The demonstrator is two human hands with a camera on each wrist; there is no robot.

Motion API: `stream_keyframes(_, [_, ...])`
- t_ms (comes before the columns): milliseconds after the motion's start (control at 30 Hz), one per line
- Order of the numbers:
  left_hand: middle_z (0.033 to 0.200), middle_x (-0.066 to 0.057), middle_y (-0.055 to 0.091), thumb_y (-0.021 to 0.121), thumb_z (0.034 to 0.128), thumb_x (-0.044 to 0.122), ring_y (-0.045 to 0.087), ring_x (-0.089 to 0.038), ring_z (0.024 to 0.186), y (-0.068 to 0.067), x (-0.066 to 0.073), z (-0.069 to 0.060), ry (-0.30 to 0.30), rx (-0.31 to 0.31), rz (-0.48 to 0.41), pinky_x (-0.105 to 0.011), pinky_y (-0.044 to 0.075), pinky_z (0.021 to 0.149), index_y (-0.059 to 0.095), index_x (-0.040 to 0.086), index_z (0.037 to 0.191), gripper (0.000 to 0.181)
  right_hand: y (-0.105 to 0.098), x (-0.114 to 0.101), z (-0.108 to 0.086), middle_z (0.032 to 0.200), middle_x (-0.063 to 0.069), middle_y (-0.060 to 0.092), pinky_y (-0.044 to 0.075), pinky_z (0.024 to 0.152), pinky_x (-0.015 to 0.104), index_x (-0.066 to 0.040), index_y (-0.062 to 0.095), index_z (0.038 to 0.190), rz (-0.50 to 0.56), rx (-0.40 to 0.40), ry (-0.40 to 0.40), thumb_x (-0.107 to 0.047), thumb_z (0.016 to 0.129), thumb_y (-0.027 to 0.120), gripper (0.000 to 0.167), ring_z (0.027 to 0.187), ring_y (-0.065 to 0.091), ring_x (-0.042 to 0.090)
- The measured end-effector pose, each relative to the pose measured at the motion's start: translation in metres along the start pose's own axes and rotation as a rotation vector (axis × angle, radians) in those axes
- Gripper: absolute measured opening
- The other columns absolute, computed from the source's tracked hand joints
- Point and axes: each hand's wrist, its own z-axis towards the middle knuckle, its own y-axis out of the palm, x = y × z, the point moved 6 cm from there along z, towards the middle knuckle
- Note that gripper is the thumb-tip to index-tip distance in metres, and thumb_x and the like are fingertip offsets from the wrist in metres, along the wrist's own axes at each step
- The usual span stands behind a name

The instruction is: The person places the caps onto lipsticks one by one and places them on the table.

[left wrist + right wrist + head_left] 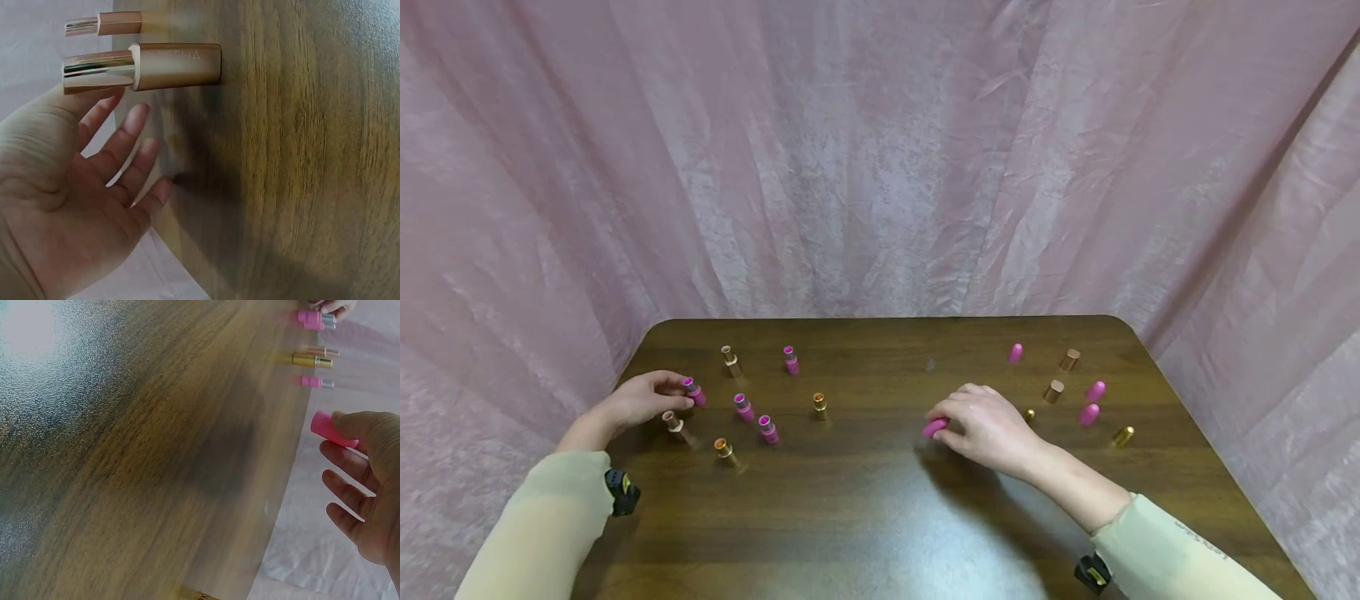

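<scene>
At the table's left side, the left hand [640, 401] has its thumb and index finger at the sides of an upright, uncapped pink lipstick [695, 392]. In the left wrist view that lipstick is hidden; a rose-gold lipstick [178, 64] stands in front of the left hand [81, 181]. Right of the table's middle, the right hand [992, 429] holds a pink cap [935, 427] above the surface. The right wrist view shows this cap [334, 429] tilted, pinched between thumb and index finger of the right hand [369, 481], the other fingers spread.
Around the left hand stand several uncapped lipsticks: pink [767, 429], rose-gold [731, 361] and gold [820, 406]. Several caps stand at the right: pink [1089, 414], rose-gold [1054, 391] and gold [1123, 436]. A pink curtain [880, 167] hangs behind the wooden table [850, 517].
</scene>
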Motion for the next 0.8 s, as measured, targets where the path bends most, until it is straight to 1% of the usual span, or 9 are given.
stream_keyframes(100, [0.108,-0.013,0.070,0.075,0.0931,0.013,0.065,-0.013,0.083,0.002,-0.001,0.002,-0.009,-0.014,-0.082,-0.025,0.053,0.068,0.055,-0.014,0.127,0.048,0.001,0.001,0.000,0.096,-0.016,0.073,0.049,0.089,0.038,-0.025,0.078,0.102,-0.003,0.012,-0.011,-0.026,0.086,0.083,0.017,0.095,0.063,0.013])
stream_keyframes(200, [0.106,-0.013,0.069,0.075,0.0932,0.011,0.064,-0.017,0.077,0.004,-0.001,0.002,-0.019,-0.016,-0.097,-0.026,0.053,0.062,0.054,-0.013,0.124,0.044,0.003,0.000,0.000,0.096,-0.015,0.073,0.049,0.088,0.039,-0.024,0.078,0.101,0.003,0.023,-0.023,-0.025,0.085,0.083,0.017,0.094,0.063,0.014])
stream_keyframes(400, [0.105,-0.015,0.067,0.076,0.0944,0.018,0.062,-0.017,0.075,0.001,-0.004,-0.002,-0.034,0.028,0.000,-0.026,0.051,0.064,0.056,-0.012,0.120,0.044,0.005,-0.001,0.001,0.097,-0.013,0.074,0.049,0.089,0.040,-0.021,0.078,0.101,0.015,0.017,-0.028,-0.024,0.085,0.084,0.018,0.095,0.063,0.014])
stream_keyframes(500, [0.104,-0.014,0.069,0.076,0.0945,0.023,0.061,-0.014,0.081,-0.004,-0.003,-0.003,-0.018,0.070,0.051,-0.023,0.049,0.069,0.059,-0.010,0.118,0.045,0.006,0.001,0.000,0.097,-0.013,0.074,0.049,0.089,0.040,-0.022,0.079,0.102,0.012,0.009,-0.023,-0.025,0.085,0.084,0.017,0.094,0.063,0.014])
stream_keyframes(567, [0.103,-0.013,0.071,0.076,0.0946,0.025,0.061,-0.012,0.087,-0.010,0.001,-0.004,0.002,0.105,0.090,-0.022,0.048,0.072,0.060,-0.010,0.117,0.044,0.006,0.002,-0.001,0.097,-0.014,0.074,0.049,0.089,0.039,-0.023,0.078,0.102,0.009,0.008,-0.016,-0.025,0.085,0.083,0.018,0.095,0.063,0.013])
stream_keyframes(633, [0.104,-0.013,0.072,0.075,0.0953,0.027,0.061,-0.010,0.090,-0.018,0.007,-0.005,0.021,0.139,0.112,-0.020,0.047,0.074,0.060,-0.008,0.116,0.043,0.005,0.004,-0.002,0.096,-0.014,0.074,0.049,0.089,0.039,-0.024,0.078,0.102,0.004,0.009,-0.011,-0.025,0.085,0.084,0.018,0.095,0.063,0.014])
stream_keyframes(700, [0.106,-0.014,0.072,0.074,0.0961,0.028,0.062,-0.007,0.090,-0.026,0.019,-0.007,0.044,0.167,0.124,-0.019,0.048,0.074,0.060,-0.006,0.116,0.042,0.003,0.006,-0.003,0.096,-0.013,0.074,0.049,0.089,0.040,-0.023,0.078,0.103,-0.003,0.013,-0.008,-0.025,0.085,0.084,0.019,0.096,0.064,0.015])
stream_keyframes(767, [0.107,-0.015,0.072,0.072,0.0973,0.029,0.062,-0.004,0.089,-0.032,0.037,-0.011,0.074,0.192,0.134,-0.018,0.048,0.074,0.061,-0.004,0.116,0.040,0.002,0.009,-0.005,0.097,-0.012,0.074,0.049,0.089,0.041,-0.022,0.078,0.104,-0.008,0.015,-0.005,-0.025,0.085,0.084,0.020,0.096,0.064,0.016])
stream_keyframes(800, [0.107,-0.015,0.072,0.072,0.0975,0.029,0.062,-0.003,0.088,-0.035,0.048,-0.013,0.094,0.205,0.135,-0.017,0.048,0.074,0.062,-0.003,0.116,0.039,0.001,0.010,-0.006,0.097,-0.012,0.074,0.049,0.089,0.041,-0.021,0.078,0.104,-0.014,0.015,-0.003,-0.025,0.084,0.084,0.021,0.096,0.064,0.016])
